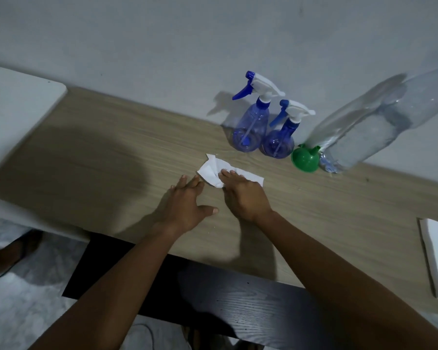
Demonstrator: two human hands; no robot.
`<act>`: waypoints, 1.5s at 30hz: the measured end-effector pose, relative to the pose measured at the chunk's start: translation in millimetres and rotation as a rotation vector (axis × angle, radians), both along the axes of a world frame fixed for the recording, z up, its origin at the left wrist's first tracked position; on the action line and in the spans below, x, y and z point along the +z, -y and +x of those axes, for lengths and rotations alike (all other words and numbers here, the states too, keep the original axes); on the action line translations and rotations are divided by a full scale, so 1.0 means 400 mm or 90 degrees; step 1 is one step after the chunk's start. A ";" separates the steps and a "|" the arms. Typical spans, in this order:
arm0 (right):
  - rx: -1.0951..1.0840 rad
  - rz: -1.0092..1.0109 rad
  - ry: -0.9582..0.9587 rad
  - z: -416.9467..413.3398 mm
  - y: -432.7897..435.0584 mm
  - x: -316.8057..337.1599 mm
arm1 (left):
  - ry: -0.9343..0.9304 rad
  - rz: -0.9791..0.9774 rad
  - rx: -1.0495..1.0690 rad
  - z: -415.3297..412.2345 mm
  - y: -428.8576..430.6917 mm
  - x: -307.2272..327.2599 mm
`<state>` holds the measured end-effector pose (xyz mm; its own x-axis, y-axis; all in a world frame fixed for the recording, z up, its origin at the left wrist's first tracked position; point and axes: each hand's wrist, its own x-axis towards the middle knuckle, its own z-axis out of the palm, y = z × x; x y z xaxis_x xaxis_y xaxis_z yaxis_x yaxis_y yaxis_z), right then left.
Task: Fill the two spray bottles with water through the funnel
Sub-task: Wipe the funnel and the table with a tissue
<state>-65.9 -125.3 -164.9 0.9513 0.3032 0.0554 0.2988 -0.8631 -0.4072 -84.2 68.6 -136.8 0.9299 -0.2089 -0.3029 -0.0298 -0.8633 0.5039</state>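
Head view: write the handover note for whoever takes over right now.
Left hand: open, flat on the table, holding nothing.
Right hand: open, straight fingers pressing a tissue onto the table.
Far spray bottle and near spray bottle stand side by side by the wall, heads on.
Funnel sits on the table between the near one and the water bottle, in neither neck.
Done: cannot tell; fill levels are unreadable.
Left: check the levels; if low, probably take the heads off, seat the funnel and pour.
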 end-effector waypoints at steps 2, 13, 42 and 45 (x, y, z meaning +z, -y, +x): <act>-0.092 0.079 0.018 0.012 0.005 0.033 | -0.001 -0.063 0.042 -0.017 -0.019 0.007; -0.217 0.148 -0.266 0.049 -0.026 0.104 | -0.052 0.005 0.026 -0.134 -0.068 0.005; 0.339 -0.172 -0.058 -0.301 0.052 -0.038 | -0.079 0.051 -0.082 -0.139 -0.100 0.003; 0.365 -0.189 -0.047 -0.300 0.088 -0.038 | -0.081 0.079 -0.081 -0.137 -0.091 0.010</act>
